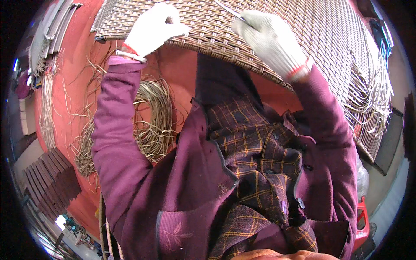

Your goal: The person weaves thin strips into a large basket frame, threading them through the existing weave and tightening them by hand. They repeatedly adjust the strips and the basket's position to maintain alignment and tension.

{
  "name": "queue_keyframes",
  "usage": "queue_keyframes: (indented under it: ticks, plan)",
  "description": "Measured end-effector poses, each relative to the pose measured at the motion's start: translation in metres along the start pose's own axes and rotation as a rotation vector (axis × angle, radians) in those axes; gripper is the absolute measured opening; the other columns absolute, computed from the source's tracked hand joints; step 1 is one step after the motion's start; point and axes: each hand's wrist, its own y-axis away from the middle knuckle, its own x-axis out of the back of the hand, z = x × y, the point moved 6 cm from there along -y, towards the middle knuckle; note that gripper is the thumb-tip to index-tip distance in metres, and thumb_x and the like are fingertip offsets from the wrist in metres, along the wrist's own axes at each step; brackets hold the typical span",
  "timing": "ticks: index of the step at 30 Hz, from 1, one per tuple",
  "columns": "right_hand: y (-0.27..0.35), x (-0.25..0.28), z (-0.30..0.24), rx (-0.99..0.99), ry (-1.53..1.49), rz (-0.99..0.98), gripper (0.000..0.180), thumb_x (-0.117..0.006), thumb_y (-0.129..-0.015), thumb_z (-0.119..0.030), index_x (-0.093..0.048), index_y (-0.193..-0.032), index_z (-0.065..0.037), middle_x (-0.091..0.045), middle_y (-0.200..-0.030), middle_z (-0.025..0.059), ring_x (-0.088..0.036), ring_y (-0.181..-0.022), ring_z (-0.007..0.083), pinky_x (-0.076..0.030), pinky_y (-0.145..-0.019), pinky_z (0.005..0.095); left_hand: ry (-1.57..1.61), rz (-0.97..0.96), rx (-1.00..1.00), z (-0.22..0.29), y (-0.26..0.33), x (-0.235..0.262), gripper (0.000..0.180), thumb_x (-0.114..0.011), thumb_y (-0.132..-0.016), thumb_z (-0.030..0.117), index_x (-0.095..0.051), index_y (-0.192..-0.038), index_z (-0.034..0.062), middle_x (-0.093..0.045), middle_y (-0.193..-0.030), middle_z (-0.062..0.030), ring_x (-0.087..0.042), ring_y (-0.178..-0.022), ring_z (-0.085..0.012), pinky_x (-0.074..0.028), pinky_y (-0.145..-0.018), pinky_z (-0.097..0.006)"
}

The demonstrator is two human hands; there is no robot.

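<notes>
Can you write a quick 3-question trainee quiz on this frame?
1. True or false: both hands wear white knit gloves.
2. Which hand holds a thin metal tool against the woven panel? A) left B) right C) neither
3. What lies coiled on the red floor under the left arm?

Key:
1. True: left hand and right hand are both gloved.
2. B: the thin tool sticks out of the right hand.
3. A loose bundle of wicker strands.

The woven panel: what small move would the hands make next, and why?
Probably the right hand draws its strand through and snug against the panel, while the left hand steadies the edge. Loose strand ends hang at the far side, so weaving looks unfinished.
</notes>
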Motion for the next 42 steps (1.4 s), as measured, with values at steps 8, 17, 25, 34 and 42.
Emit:
queue_keyframes:
  ticks: [8, 17, 25, 34, 42]
  plan:
    - [0.122, 0.036, 0.007, -0.077, 0.161, 0.364, 0.020, -0.076, -0.092, -0.010, -0.073, -0.112, -0.009, -0.069, -0.093, 0.0116, -0.068, -0.086, 0.0342, -0.055, -0.079, 0.0423, -0.263, 0.305, -0.131, 0.079, 0.031, -0.023, 0.047, -0.089, -0.084, 0.032, -0.077, -0.126, 0.0156, -0.074, -0.127, -0.0046, -0.066, -0.123, -0.0274, -0.045, -0.109, -0.047]
    - [0.127, 0.017, 0.030, -0.067, 0.420, 0.251, 0.026, -0.074, -0.086, -0.014, -0.073, -0.112, -0.013, -0.068, -0.105, 0.0052, -0.063, -0.102, 0.0296, -0.052, -0.090, 0.0433, -0.248, 0.117, -0.098, 0.119, 0.017, -0.055, 0.066, -0.091, -0.069, 0.016, -0.072, -0.132, 0.0142, -0.070, -0.133, -0.0099, -0.061, -0.127, -0.0336, -0.044, -0.112, -0.050]
    - [0.130, 0.022, 0.037, -0.012, 0.261, 0.205, 0.016, -0.066, -0.091, -0.019, -0.072, -0.104, -0.011, -0.065, -0.097, 0.0090, -0.063, -0.096, 0.0320, -0.050, -0.085, 0.0477, -0.243, -0.031, -0.201, 0.128, -0.003, -0.042, 0.071, -0.098, -0.068, 0.026, -0.072, -0.131, 0.0092, -0.072, -0.129, -0.0121, -0.062, -0.128, -0.0369, -0.045, -0.112, -0.053]
    - [0.184, 0.043, 0.013, -0.049, 0.188, 0.135, 0.028, -0.068, -0.084, -0.015, -0.076, -0.111, -0.011, -0.073, -0.102, 0.0078, -0.070, -0.089, 0.0293, -0.056, -0.076, 0.0431, -0.369, -0.191, -0.372, 0.165, -0.022, -0.095, 0.084, -0.088, -0.072, 0.016, -0.062, -0.152, 0.0082, -0.062, -0.154, -0.0162, -0.054, -0.146, -0.0376, -0.038, -0.124, -0.054]
    - [0.256, 0.101, 0.071, -0.379, 0.495, 0.507, 0.047, -0.072, -0.077, 0.008, -0.076, -0.120, -0.010, -0.073, -0.114, 0.0089, -0.067, -0.109, 0.0337, -0.054, -0.097, 0.0430, -0.140, -0.310, -0.453, 0.207, -0.029, -0.098, 0.082, -0.091, -0.075, 0.023, -0.063, -0.151, 0.0076, -0.060, -0.156, -0.0155, -0.052, -0.147, -0.0386, -0.038, -0.123, -0.055]
